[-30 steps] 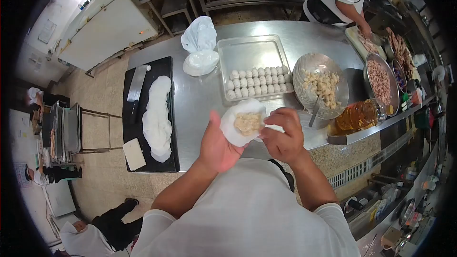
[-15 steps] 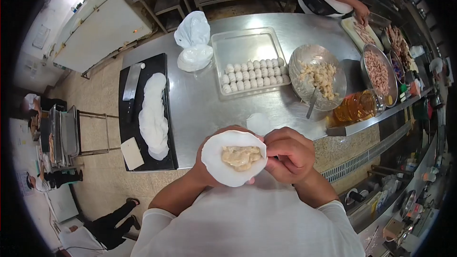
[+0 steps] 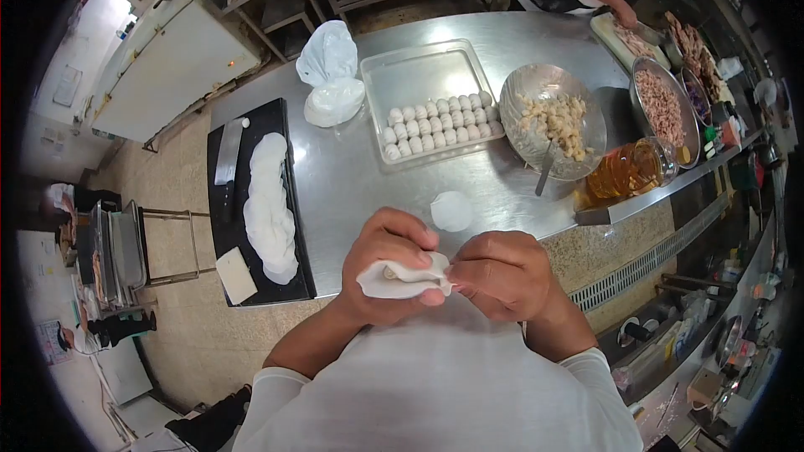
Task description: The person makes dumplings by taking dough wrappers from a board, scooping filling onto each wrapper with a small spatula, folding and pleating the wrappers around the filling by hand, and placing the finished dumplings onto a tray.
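A round white dough wrapper (image 3: 394,285), folded partly over pale filling, is held in front of my chest. My left hand (image 3: 377,264) cups it, with the thumb on top and the fingers beneath. On the wrapper's right edge, my right hand (image 3: 501,274) pinches the dough between thumb and fingers. A bit of filling shows through the gap at the left. Just beyond my hands a flat wrapper (image 3: 452,211) lies on the steel table. A metal bowl (image 3: 523,82) farther right holds filling with a spoon (image 3: 545,169) in it.
A clear tray (image 3: 419,63) carries rows of round dumplings. At left, a black board (image 3: 280,117) bears stacked wrappers (image 3: 270,209), a cleaver (image 3: 228,153) and a white scraper (image 3: 236,274). Oil jug (image 3: 632,169) and meat bowl (image 3: 662,109) stand right; a co-worker's hand (image 3: 625,15) is behind.
The wrapper has gone from lying wide and flat to folded around its filling. My left thumb has come over the top, and my right hand keeps its pinch on the edge.
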The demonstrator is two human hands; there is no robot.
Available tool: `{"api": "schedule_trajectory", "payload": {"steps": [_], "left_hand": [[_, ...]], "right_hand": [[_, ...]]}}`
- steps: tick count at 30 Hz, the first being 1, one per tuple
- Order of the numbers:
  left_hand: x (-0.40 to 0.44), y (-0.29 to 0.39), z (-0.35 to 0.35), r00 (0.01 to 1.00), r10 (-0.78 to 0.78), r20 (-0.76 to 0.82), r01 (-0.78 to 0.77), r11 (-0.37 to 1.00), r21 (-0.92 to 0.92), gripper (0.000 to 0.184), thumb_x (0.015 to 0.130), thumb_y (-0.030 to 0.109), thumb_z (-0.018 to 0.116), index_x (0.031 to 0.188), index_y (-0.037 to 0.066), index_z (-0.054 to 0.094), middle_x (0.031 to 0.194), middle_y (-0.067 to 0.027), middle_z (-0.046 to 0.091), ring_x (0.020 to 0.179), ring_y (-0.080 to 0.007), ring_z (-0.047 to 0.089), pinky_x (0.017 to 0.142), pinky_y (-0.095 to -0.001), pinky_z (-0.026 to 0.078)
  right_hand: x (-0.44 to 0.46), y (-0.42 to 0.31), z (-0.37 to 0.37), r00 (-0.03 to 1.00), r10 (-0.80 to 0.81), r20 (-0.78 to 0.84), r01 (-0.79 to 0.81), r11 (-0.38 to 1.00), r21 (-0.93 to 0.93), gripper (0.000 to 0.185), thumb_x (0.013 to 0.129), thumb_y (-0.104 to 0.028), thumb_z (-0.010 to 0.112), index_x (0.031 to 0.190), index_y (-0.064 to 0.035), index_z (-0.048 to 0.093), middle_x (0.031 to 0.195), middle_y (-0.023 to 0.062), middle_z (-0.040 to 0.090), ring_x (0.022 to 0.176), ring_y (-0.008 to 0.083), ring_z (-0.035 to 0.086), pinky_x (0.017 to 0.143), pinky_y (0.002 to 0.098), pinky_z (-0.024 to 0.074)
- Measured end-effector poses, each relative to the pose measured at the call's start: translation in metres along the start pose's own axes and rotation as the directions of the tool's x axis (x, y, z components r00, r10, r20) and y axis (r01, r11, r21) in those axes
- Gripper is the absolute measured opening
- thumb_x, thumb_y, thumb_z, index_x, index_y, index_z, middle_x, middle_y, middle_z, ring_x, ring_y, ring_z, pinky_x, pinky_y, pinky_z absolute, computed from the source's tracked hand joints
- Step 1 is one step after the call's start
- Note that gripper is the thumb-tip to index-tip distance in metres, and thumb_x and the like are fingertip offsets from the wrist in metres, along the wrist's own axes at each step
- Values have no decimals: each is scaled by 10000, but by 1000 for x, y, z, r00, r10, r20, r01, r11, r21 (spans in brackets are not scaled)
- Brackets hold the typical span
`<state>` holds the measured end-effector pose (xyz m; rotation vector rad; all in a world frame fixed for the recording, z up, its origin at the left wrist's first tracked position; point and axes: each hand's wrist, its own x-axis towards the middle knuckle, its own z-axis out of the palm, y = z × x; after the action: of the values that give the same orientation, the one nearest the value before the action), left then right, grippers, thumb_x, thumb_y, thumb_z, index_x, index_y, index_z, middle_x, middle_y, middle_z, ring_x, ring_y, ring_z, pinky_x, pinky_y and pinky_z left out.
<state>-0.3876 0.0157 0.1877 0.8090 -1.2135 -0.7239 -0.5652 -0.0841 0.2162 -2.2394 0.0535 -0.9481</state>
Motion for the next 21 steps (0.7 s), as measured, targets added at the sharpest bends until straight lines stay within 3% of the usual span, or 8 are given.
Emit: {"api": "schedule_trajectory", "payload": {"steps": [1,6,8,10,13,16,20,21], "left_hand": [[0,-2,-5,994,48,101,-59,992,107,325,786,193,829,1026,61,655,1021,-118,620,961,-232,617,795,-337,518],[1,6,-5,993,29,113,-50,981,189,295,796,179,817,1007,62,646,1013,-116,616,954,-221,612,798,-328,508],[0,6,0,996,22,88,-39,981,190,287,799,177,814,1001,62,646,1006,-115,615,947,-222,611,803,-327,506],[-7,4,8,989,9,-145,-9,1000,1,275,821,202,794,1008,58,652,991,-110,613,936,-224,608,806,-326,505],[-10,4,-7,1000,6,16,-8,989,146,285,816,207,800,1005,55,651,1000,-112,605,936,-222,602,803,-325,504],[-3,10,-9,992,20,123,-59,946,319,290,805,209,810,992,55,652,972,-114,607,925,-226,602,782,-322,502],[-5,6,-3,997,61,57,-76,942,326,289,816,220,799,999,45,661,961,-119,613,917,-230,606,768,-322,505],[-9,3,0,996,82,-25,-73,968,240,284,828,222,788,1009,41,665,966,-122,617,920,-233,607,768,-320,506]], "right_hand": [[0,0,1,1000,0,1,0,1000,1,235,684,-22,769,898,-21,673,870,95,629,675,228,640,554,311,515],[14,-7,8,974,12,-225,-5,1000,31,246,670,-5,745,904,-12,669,877,89,619,673,227,638,540,307,505],[8,-2,9,989,-8,-149,12,999,32,260,671,-1,748,919,-6,668,879,93,617,673,231,637,541,310,506],[5,1,8,997,-28,-74,31,999,38,274,672,3,750,933,-1,667,881,97,615,673,236,635,542,312,507],[8,-1,8,999,-33,-33,34,999,37,274,686,4,765,942,0,666,879,99,616,674,242,635,544,314,508],[15,-6,11,979,-35,-201,37,999,7,258,688,9,752,932,-6,669,861,97,608,667,237,632,538,316,504],[7,1,8,996,-21,-82,23,999,32,269,688,12,751,945,-11,673,865,104,612,668,236,629,531,317,500],[5,2,8,999,-25,-36,26,999,29,274,687,12,753,948,-12,674,864,108,613,670,235,629,528,317,499]]}}
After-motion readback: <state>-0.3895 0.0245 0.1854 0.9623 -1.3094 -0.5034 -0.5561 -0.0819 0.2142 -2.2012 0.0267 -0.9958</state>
